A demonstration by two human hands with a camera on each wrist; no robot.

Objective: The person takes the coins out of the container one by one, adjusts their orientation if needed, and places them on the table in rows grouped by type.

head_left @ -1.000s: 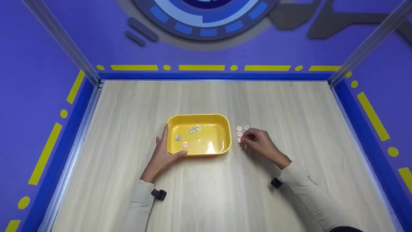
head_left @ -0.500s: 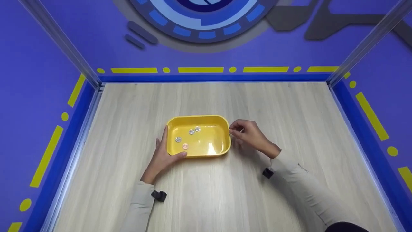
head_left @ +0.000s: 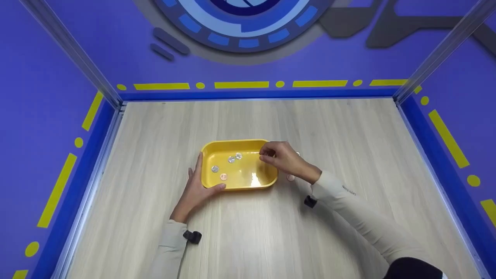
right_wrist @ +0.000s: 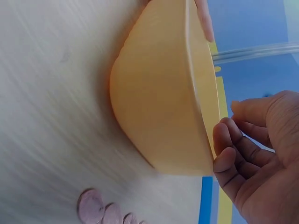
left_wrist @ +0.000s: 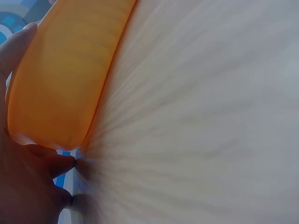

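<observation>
Firstly, the near-left corner of the yellow tray (head_left: 241, 172), which is set slightly left of the tabletop's (head_left: 248, 236) middle, is clasped by the left hand (head_left: 195, 190). On the tray's floor, a silver coin (head_left: 215, 169) is seen toward the left edge, then a copper coin (head_left: 223, 176) by the near edge, then a pair of silver coins (head_left: 231, 159) placed side by side nearer the far edge. Above the tray's right edge, the right hand (head_left: 285, 157) is held with fingers bent; whether a coin is pinched cannot be told. Farther right, a row of copper coins (right_wrist: 91, 206) is laid on the tabletop, largely hidden by that hand in the head view.
</observation>
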